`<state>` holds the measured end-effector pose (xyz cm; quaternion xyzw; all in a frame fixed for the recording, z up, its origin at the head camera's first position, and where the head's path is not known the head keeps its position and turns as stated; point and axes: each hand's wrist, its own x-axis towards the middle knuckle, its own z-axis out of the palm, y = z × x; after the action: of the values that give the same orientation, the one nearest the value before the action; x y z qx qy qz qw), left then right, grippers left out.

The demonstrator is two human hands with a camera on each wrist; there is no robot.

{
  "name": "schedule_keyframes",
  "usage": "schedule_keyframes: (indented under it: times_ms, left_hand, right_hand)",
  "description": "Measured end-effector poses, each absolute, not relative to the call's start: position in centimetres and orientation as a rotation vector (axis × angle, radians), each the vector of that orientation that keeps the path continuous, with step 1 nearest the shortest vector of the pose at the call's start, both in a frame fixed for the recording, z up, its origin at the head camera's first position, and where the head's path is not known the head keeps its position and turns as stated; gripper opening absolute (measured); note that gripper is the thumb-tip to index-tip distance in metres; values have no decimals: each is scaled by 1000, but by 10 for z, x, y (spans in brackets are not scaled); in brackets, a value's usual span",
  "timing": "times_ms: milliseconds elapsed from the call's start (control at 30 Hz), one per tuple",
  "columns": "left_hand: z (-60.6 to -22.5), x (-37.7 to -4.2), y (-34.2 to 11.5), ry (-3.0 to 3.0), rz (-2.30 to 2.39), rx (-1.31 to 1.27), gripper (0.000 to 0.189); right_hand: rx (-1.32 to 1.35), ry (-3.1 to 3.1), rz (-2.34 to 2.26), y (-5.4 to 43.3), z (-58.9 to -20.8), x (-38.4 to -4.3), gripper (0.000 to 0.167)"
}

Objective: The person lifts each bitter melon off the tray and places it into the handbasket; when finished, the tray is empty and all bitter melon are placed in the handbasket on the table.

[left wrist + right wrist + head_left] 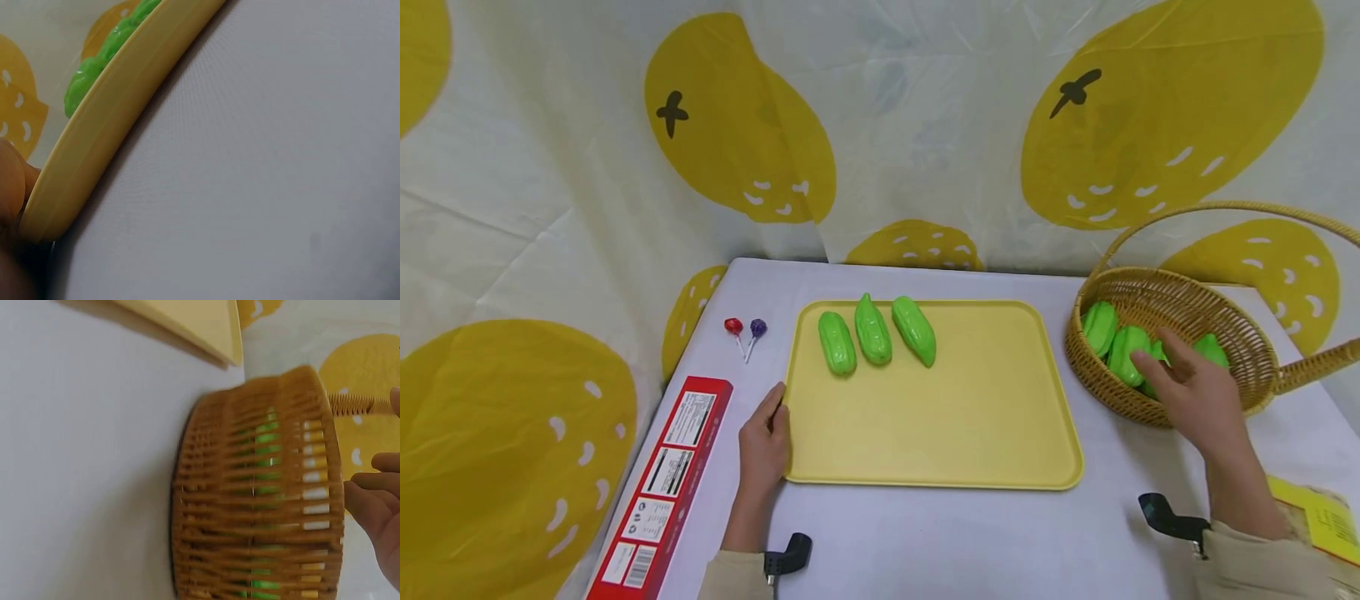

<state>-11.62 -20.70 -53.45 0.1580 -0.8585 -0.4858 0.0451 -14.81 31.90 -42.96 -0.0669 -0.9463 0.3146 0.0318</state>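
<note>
Three glossy green gourd-like vegetables, long and ridged, lie side by side along the far left of a yellow tray point(985, 400): a left one point(837, 343), a middle one point(873, 330) and a right one point(914, 331). My left hand point(763, 443) holds the tray by its left rim; in the left wrist view its fingers point(11, 181) show at the tray corner. Over the near rim of a wicker basket point(1105, 400), my right hand point(1206, 400) reaches in with fingers apart and nothing held. Under and around it are several more green vegetables point(1101, 327), partly hidden by the hand.
Left of the tray lie a red lollipop point(733, 327) and a purple lollipop point(757, 328). A long red box point(662, 483) runs along the table's left edge. At the right front is a yellow-labelled bag point(1326, 521). The basket's tall handle point(1217, 206) arches above it.
</note>
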Motion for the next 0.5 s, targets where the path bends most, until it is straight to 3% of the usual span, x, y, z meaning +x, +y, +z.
schedule_keyframes:
  times_ms: [500]
  left_hand:
    - [-535,-115,-207,-2622,-1515,495,47]
  right_hand:
    - [119,-2847,1107,261,-431,-166,63]
